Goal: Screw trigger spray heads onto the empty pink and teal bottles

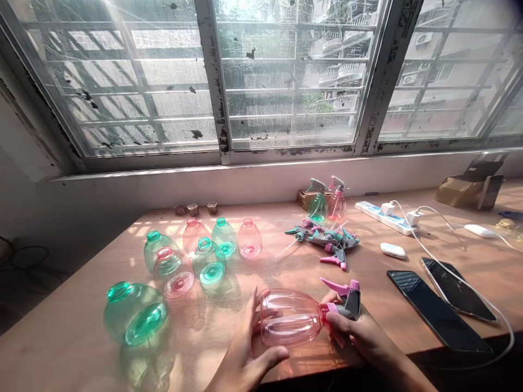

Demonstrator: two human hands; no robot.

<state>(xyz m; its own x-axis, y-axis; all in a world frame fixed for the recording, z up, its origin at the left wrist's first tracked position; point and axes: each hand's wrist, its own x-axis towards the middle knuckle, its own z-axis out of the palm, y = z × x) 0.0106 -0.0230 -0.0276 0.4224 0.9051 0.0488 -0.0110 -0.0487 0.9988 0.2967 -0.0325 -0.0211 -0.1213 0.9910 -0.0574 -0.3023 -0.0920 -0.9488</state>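
Note:
A clear pink spray bottle [292, 318] lies sideways above the front of the table, its base toward the left. My left hand [255, 340] is wrapped round the base end, fingers behind and thumb below. At the neck, my right hand [359, 332] grips the pink collar of the grey-and-pink spray head [350, 299], its thumb pressing from the front. The trigger points up and left. Part of my right fingers is hidden behind the collar. Nearest on the left stands an open green bottle [137, 313].
Several open bottles, among them a pink one [174, 272], stand at left. Behind my hands lies a pile of spray heads [329, 239]. A green spray bottle [317, 207] stands at the back. Phones [437, 310], a white cable and a power strip [384, 218] occupy the right.

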